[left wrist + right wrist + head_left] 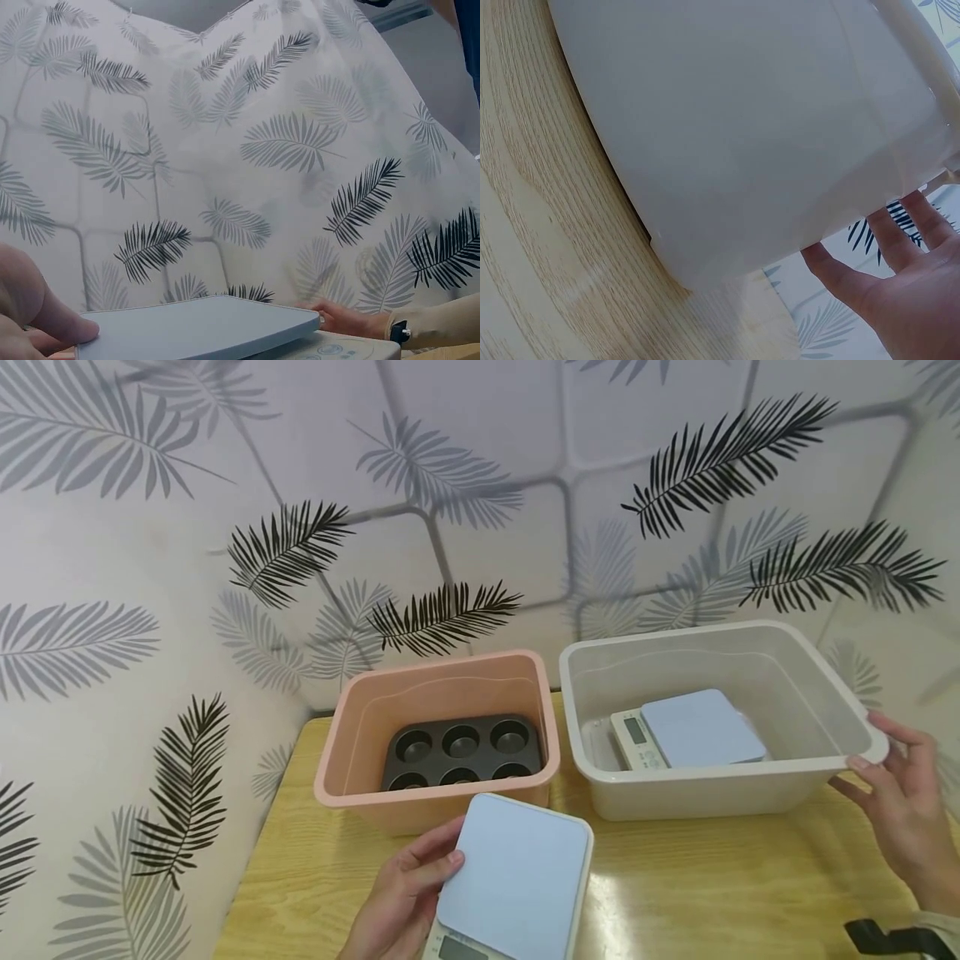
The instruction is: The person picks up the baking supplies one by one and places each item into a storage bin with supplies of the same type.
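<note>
My left hand [408, 889] grips a kitchen scale [517, 877] by its left edge, thumb on top of the pale blue plate. The scale is tilted up in front of the pink bin, its display toward the bottom of the head view. In the left wrist view the scale [202, 330] shows edge-on beside the thumb. My right hand [903, 789] holds the white bin [712, 793] at its right front corner, thumb at the rim. In the right wrist view its fingertips meet the bin's wall [742, 150]. A second scale [701, 727] lies inside that bin.
The pink bin [442, 675] stands left of the white one, with a dark muffin tin [438, 758] in it. Both bins sit on a wooden table [300, 860] against a leaf-patterned curtain [480, 543]. A black strap [888, 937] shows near my right wrist.
</note>
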Action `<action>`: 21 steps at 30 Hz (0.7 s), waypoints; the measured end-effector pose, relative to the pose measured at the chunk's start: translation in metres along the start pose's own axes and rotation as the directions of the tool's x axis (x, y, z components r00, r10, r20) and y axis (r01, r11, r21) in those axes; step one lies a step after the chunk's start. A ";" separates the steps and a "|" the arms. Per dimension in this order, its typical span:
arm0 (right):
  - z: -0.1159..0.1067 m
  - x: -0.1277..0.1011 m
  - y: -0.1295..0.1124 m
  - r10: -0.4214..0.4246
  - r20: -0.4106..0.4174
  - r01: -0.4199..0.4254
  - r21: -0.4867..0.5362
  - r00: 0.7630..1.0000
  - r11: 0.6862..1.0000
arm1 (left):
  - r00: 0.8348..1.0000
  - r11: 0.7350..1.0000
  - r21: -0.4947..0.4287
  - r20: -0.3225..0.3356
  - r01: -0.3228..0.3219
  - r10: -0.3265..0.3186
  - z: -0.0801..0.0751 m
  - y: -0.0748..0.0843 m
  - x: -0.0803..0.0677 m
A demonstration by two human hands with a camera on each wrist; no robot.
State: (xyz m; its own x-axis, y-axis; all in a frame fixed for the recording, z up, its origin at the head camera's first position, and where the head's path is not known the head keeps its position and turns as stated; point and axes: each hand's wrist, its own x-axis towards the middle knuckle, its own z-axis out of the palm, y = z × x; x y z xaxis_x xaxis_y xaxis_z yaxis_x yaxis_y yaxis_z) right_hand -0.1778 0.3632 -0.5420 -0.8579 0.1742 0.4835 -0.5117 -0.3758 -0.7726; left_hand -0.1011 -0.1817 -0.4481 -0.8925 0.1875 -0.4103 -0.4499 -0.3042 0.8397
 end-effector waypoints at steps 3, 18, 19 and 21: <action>0.000 0.000 -0.001 0.003 -0.007 -0.004 -0.020 1.000 1.000 | 0.999 0.999 0.037 0.038 -0.035 0.033 0.004 0.008 -0.001; 0.000 0.001 -0.003 0.006 0.010 -0.005 -0.049 1.000 0.999 | 0.979 0.982 0.060 0.108 -0.178 0.171 0.039 0.064 0.021; 0.000 0.001 -0.003 0.009 0.010 -0.009 -0.051 1.000 0.999 | 0.978 0.981 0.069 0.120 -0.180 0.171 0.042 0.067 0.023; 0.000 0.000 -0.003 0.012 0.011 -0.012 -0.057 1.000 0.998 | 0.974 0.977 0.096 0.141 -0.189 0.175 0.049 0.073 0.026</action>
State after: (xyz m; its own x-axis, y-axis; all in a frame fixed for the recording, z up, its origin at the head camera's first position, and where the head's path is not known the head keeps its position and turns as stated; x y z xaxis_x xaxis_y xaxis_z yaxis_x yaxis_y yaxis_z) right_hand -0.1764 0.3648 -0.5394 -0.8636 0.1596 0.4783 -0.5035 -0.3254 -0.8004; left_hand -0.1557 -0.1534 -0.3803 -0.9437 0.2615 -0.2026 -0.2676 -0.2434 0.9323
